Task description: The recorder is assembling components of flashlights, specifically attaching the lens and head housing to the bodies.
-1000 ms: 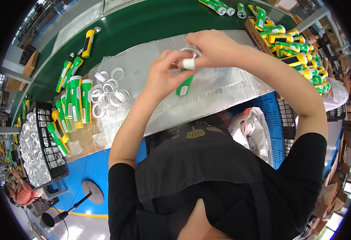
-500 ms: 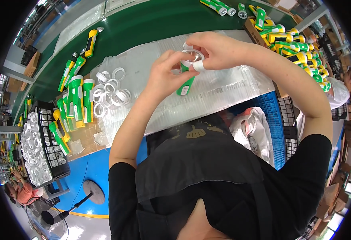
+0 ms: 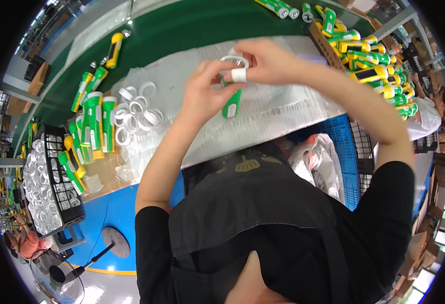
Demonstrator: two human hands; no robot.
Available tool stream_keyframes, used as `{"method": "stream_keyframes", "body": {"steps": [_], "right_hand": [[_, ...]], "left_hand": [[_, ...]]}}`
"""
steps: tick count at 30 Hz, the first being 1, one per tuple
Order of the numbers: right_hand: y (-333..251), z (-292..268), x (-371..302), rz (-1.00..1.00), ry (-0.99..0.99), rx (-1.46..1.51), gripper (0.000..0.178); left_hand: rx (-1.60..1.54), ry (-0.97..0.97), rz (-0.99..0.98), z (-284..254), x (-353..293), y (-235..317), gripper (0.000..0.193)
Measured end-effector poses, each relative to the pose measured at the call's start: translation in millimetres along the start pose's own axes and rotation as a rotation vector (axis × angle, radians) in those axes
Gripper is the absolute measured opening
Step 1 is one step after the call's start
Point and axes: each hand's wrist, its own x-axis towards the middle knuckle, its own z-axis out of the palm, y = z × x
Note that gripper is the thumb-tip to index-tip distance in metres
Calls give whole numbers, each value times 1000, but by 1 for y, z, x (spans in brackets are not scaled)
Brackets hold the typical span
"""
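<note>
Green bench [image 3: 182, 30] ahead; torch [image 3: 231, 104] at twelve. Fingers of my left hand [image 3: 202, 91] clamp its head; right hand's [image 3: 270, 62] pinch its ring [image 3: 231, 58]. Right thumb has swung toward nine: ring probably turning.

We were in a factory workshop, apparently at an assembly line. We saw a long green bench [image 3: 176, 30] with dozens of matching green-and-yellow flashlights [image 3: 369, 75] heaped toward its right, and a black crate [image 3: 74, 215] packed with loose white rings [image 3: 40, 195] on our left. We had company: a person in an orange top [image 3: 29, 245] to the left, another in a white top [image 3: 425, 120] to the right. Below us lay a blue floor [image 3: 94, 215] edged by a yellow stripe [image 3: 112, 272], with a pedestal fan [image 3: 57, 274], and cardboard boxes [image 3: 419, 251] stood at the far right.
</note>
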Motion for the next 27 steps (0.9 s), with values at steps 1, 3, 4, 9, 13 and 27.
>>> {"method": "stream_keyframes", "body": {"steps": [1, 3, 4, 9, 13, 27], "right_hand": [[9, 18, 1, 1, 93, 64, 37], [24, 73, -10, -37, 292, 374, 50], [24, 104, -17, -94, 390, 435, 55], [-24, 167, -29, 318, 449, 847, 57], [-22, 167, -30, 229, 626, 772, 48], [-56, 113, -48, -77, -188, 1704, 71]], "left_hand": [[11, 7, 27, -3, -1, -5, 37], [-194, 66, -190, -9, -10, -16, 36], [-235, 83, -221, -12, -11, -15, 35], [-294, 99, -217, -21, -15, -13, 37], [-462, 31, -256, -27, -8, -6, 33], [-1212, -154, -55, -46, 24, 29, 24]]}}
